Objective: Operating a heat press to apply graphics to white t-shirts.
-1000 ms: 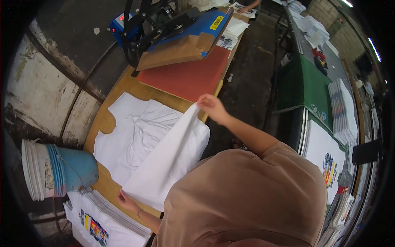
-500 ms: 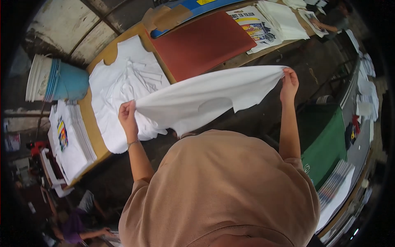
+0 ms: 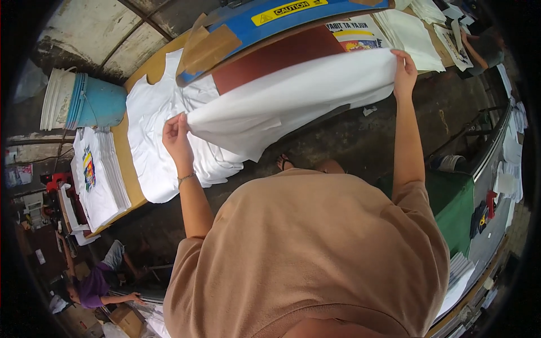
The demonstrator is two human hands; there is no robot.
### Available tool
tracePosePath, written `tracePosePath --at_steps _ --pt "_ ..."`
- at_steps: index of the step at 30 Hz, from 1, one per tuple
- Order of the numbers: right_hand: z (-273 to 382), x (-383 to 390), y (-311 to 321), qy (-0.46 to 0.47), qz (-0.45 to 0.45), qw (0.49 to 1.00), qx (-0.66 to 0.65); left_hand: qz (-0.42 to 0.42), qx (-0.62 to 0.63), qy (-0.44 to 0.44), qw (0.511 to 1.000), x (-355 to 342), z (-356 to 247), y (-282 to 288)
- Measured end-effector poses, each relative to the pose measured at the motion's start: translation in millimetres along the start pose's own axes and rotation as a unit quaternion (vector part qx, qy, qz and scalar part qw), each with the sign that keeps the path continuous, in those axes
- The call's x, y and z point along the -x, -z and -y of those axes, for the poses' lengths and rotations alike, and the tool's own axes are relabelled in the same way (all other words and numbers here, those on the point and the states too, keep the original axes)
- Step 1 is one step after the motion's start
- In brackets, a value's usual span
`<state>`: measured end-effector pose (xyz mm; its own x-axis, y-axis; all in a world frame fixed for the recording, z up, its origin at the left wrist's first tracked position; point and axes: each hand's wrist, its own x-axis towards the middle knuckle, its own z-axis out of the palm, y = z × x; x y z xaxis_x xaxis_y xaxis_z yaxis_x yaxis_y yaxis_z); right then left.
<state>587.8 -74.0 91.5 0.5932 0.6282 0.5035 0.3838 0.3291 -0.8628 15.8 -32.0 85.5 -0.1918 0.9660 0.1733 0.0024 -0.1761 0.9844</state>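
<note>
A white fabric panel [image 3: 293, 93] hangs stretched between my two hands. My left hand [image 3: 178, 138] pinches one corner, above a loose heap of white cut shirt panels [image 3: 149, 121] on the table. The opposite corner is pinched by my right hand [image 3: 404, 76], raised with the arm reaching forward. The panel's far edge lies in front of a flat red pad [image 3: 270, 59] and hides part of it. Above that pad is a blue machine head [image 3: 293, 19] with a yellow label and brown tape at its left end.
Stacked printed white panels [image 3: 101, 174] lie on the table's left end, beside blue and white buckets [image 3: 96, 101]. More white sheets [image 3: 407, 42] are at the far right. A green-covered surface [image 3: 439, 208] stands at my right. Other people work at lower left and upper right.
Both hands have moved up and forward with the panel, the right one most. More of the blue machine head shows, and the view has shifted. The grip on both corners is unchanged.
</note>
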Motion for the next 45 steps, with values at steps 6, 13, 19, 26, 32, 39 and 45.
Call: tracePosePath --at_steps 6,13,19,26,32,39,45 --pt "-65.4 -79.5 -56.4 -0.027 0.082 0.992 0.096 0.015 -0.012 -0.016 1.000 -85.7 61.7 -0.9" --pt "-216.9 -82.7 -128.4 0.004 0.185 0.944 0.275 0.033 -0.116 0.122 0.985 -114.6 186.1 -13.6" --pt "-217.0 -28.2 -69.4 -0.034 0.098 0.980 0.171 -0.060 -0.170 0.129 0.975 -10.2 158.2 -37.2" --pt "-120.2 44.9 19.8 -0.578 0.247 0.778 -0.022 -0.019 0.192 0.471 0.861 104.0 101.8 -64.6" --pt "-96.9 58.7 -1.4 -0.563 0.172 0.781 -0.207 -0.080 0.241 0.414 0.874 106.2 98.6 -81.5" --pt "-75.2 20.5 7.9 -0.490 0.263 0.820 -0.139 0.051 -0.010 0.246 0.968 79.6 84.2 -38.9" --pt "-134.7 -101.4 -100.0 -0.133 0.343 0.919 -0.142 0.079 0.267 0.149 0.949 -86.1 83.9 -44.3"
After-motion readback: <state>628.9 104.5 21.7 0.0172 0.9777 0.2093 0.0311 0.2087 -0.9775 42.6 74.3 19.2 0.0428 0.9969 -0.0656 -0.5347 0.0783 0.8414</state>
